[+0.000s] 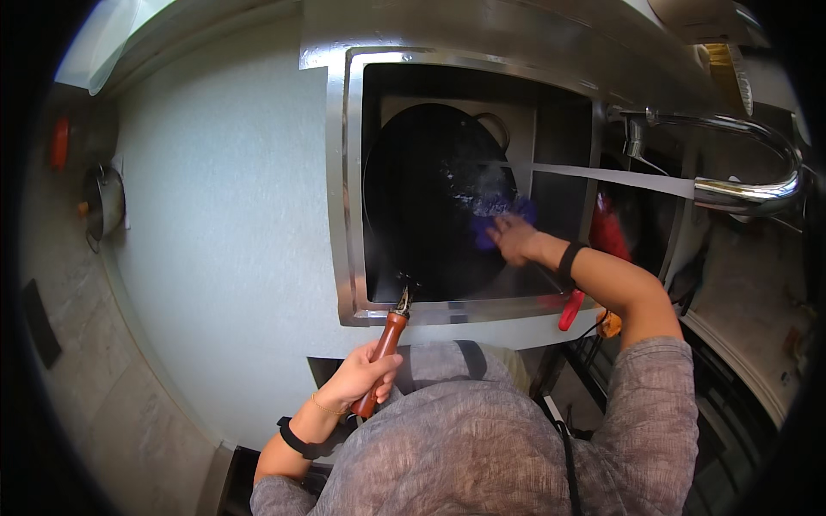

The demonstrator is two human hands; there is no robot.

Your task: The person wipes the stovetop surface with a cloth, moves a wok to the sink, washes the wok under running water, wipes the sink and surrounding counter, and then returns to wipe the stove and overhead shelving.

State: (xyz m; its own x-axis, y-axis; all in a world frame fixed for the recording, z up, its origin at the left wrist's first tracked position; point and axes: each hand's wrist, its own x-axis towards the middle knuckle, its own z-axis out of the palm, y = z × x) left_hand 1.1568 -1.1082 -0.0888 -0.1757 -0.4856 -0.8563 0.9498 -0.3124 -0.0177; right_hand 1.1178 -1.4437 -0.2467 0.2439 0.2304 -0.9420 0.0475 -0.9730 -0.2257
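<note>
A large black wok (419, 193) lies in the stainless steel sink (346, 193). My left hand (368, 374) is closed around its brown wooden handle (390, 338), which reaches over the front rim toward me. Inside the wok, my right hand (513, 237) presses a purple cloth (485, 232) against the right side; the hand is slightly blurred. A stream of water (606, 175) shoots from the chrome faucet (748, 193) and splashes into the wok just beyond the cloth. At the wok's far side a loop handle (495, 129) shows.
The pale countertop (219, 193) stretches left of the sink. Beyond it, a metal pot (106, 201) stands at the far left near a red object (59, 143). Something red (606, 226) sits in the second basin at right. A red strap-like item (571, 311) hangs over the front edge.
</note>
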